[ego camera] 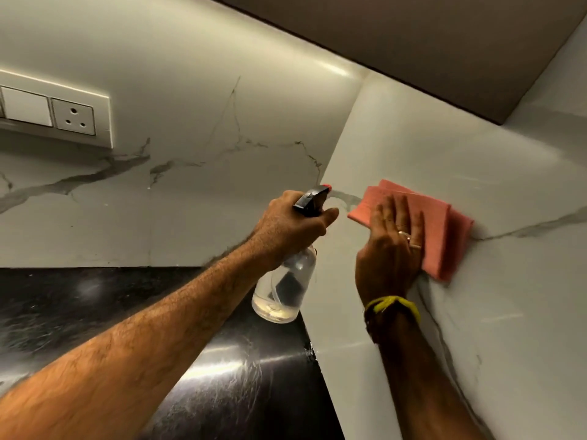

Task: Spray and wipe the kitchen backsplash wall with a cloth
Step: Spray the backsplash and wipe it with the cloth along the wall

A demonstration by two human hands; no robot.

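The right hand [392,246] lies flat with straight fingers on a folded pink cloth [428,223], pressing it against the white marble backsplash wall [476,173] on the right side of the corner. The left hand [292,228] curls around the neck of a clear spray bottle [286,287], one finger on the trigger below the black nozzle head, held just left of the cloth above the dark desk [95,306]. A white switch and socket plate [54,112] sits on the left wall.
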